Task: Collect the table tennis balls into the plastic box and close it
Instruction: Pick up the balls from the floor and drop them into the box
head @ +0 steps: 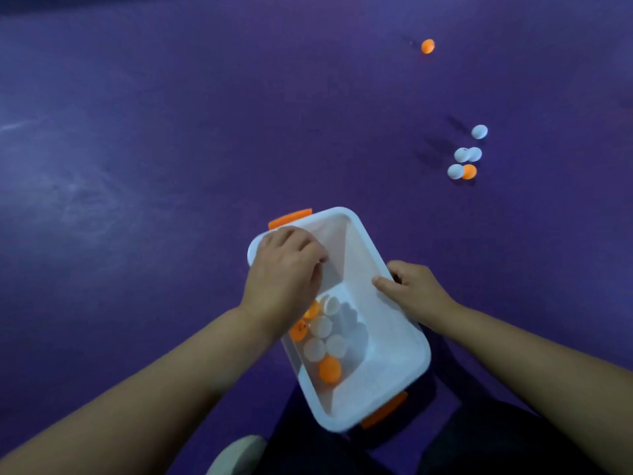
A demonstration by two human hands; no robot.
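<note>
Your right grip (414, 289) clasps the right rim of the plastic box (387, 354), thumb on top. Your left grip (284, 269) lies over the left rim with its fingers curled inward; you cannot tell what they hold. The box contains white and orange table tennis balls (322, 337), clustered near-left. Six loose balls (467, 154) lie on the floor (137, 166), well apart.

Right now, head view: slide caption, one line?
Right hand grips open plastic box of white and orange table tennis balls, left hand over its rim; six loose balls on purple floor.
</note>
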